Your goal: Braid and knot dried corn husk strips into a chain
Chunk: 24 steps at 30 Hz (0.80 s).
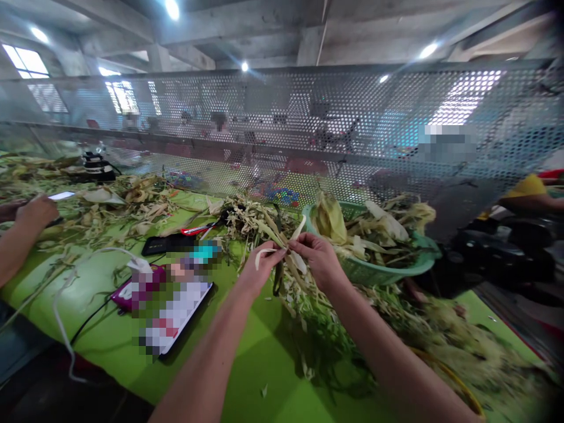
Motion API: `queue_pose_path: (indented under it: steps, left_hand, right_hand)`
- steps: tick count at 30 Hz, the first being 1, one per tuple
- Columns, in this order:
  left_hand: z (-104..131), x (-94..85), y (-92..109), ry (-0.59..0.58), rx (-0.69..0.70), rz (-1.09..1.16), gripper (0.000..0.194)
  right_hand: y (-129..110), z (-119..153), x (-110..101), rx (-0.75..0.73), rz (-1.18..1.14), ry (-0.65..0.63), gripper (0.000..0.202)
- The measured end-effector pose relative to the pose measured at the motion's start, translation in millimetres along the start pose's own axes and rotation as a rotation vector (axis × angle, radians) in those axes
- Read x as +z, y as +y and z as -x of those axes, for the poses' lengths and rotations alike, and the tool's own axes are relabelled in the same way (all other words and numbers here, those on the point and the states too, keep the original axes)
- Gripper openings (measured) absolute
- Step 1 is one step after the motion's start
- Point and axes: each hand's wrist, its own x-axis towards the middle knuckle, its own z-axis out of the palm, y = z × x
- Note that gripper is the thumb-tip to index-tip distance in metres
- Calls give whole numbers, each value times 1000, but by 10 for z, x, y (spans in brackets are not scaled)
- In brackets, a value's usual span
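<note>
Dried corn husk strips (284, 238) are pinched between both hands over the green table. My left hand (259, 264) is closed on them, thumb pressed to the fingers, with a pale strip curling out beside it. My right hand (315, 255) pinches the same bunch from the right, and the two hands nearly meet. Just behind them lies a heap of loose husk scraps (259, 223). To the right of my right hand, a light green plastic basket (388, 273) holds dry husks. Green leafy scraps (326, 329) lie under my right forearm.
Left of my hands are a phone with its screen lit (180, 317), a black phone (167, 244), a red cutter knife (198, 229) and a purple box (136, 288) with a white cable. Another person's hand (37, 211) is at far left. A perforated metal screen (264, 135) stands behind.
</note>
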Motion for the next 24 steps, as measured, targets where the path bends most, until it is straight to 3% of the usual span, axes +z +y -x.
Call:
queue_pose_path:
  steps: [3, 10, 15, 20, 24]
  left_hand:
    - [0, -16, -15, 46, 14, 35, 25]
    - [-36, -71, -43, 162, -42, 150, 32]
    - [-29, -55, -35, 247, -96, 180, 28]
    - [-16, -56, -23, 173, -167, 322, 26]
    - [-8, -67, -10, 128, -129, 230, 25]
  right_hand:
    - [-33, -12, -24, 3, 82, -43, 31]
    - [-80, 0, -25, 81, 269, -295, 35]
    - [22, -55, -48, -22, 272, -289, 31]
    - [57, -96, -110, -19, 331, -304, 31]
    - [-1, -55, -103, 27, 209, -299, 31]
